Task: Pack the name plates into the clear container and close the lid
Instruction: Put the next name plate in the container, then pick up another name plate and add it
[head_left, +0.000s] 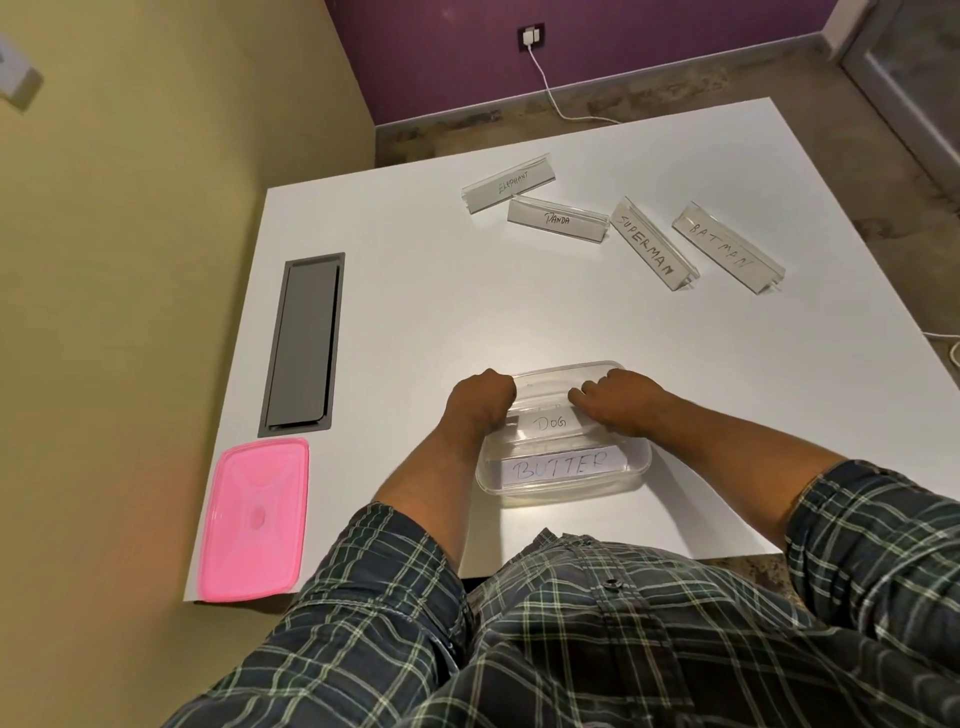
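Clear rounded container (563, 480); flat glossy pink lid (254, 519) apart.

four plates (621, 225) out — container (563, 480) lidless

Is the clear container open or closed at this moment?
Open. The clear container has no lid on; the pink lid lies flat on the table, off to its left.

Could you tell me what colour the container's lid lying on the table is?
Pink, seen in the head view: the rectangular plastic lid lies at the table's near left corner.
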